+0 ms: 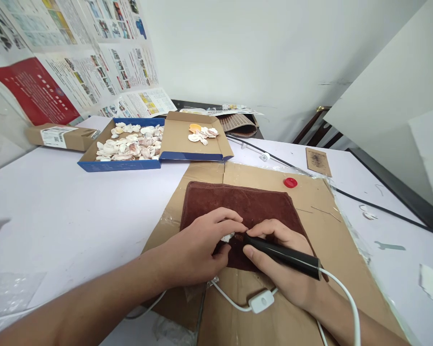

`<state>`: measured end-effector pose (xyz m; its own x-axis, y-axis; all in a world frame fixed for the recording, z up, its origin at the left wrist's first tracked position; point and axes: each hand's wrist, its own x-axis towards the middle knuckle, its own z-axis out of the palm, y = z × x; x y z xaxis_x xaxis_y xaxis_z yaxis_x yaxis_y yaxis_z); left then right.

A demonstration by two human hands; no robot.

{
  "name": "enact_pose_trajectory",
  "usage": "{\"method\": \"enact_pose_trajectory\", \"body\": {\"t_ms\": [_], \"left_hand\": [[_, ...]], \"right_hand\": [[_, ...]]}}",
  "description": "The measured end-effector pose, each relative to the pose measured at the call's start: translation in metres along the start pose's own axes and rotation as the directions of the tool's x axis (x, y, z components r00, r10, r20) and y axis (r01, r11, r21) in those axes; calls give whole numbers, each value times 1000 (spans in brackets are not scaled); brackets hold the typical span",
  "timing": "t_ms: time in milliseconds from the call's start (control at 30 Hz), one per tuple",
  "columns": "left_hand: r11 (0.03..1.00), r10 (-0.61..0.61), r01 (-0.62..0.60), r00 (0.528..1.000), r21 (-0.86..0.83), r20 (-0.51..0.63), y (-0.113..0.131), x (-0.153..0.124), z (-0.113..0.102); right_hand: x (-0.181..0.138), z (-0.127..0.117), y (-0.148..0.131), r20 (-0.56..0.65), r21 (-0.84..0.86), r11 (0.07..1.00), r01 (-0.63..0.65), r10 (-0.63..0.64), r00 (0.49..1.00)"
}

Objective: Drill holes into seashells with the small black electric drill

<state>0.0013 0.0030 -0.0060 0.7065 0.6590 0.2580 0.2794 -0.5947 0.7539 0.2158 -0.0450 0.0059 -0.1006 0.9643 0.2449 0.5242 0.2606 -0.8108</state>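
Some fingers (231, 226) cup shell (226, 238), others (257, 257) pinch black tool (288, 254).

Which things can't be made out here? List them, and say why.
White piece: head view, mostly hidden by the left hand.
Tool: head view, front end partly covered by the right hand; tip too small to tell.
Cord: head view, cut off by the bottom edge.
Poster: head view, fine print too small to read.

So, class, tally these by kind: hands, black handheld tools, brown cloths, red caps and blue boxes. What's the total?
Left hand and right hand: 2
Black handheld tool: 1
Brown cloth: 1
Red cap: 1
Blue box: 1
Total: 6
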Motion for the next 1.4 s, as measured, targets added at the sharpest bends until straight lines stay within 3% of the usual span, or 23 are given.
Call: {"method": "enact_pose_trajectory", "body": {"t_ms": [233, 467, 700, 1067, 1400], "left_hand": [[999, -11, 11, 1000, 36, -14, 0, -3, -1], [939, -125, 141, 990, 312, -71, 1, -5, -7], [939, -148, 166, 986, 302, -79, -1, -1, -5], [898, -140, 178, 982, 402, -124, 9, -4, 4], [921, -93, 134, 988, 367, -126, 8, -3, 2]], "right_hand": [[-2, -1, 4, -45, -17, 998, 68, -69, 997], [0, -1, 0, -10, -30, 999, 42, -43, 999], [0, -1, -6, 31, -32, 999, -39, 40, 999], [-3, 0, -1, 40, -35, 999, -4, 5, 999], [-5, 2, 3, 25, -16, 1000, -1, 1, 1000]]}}
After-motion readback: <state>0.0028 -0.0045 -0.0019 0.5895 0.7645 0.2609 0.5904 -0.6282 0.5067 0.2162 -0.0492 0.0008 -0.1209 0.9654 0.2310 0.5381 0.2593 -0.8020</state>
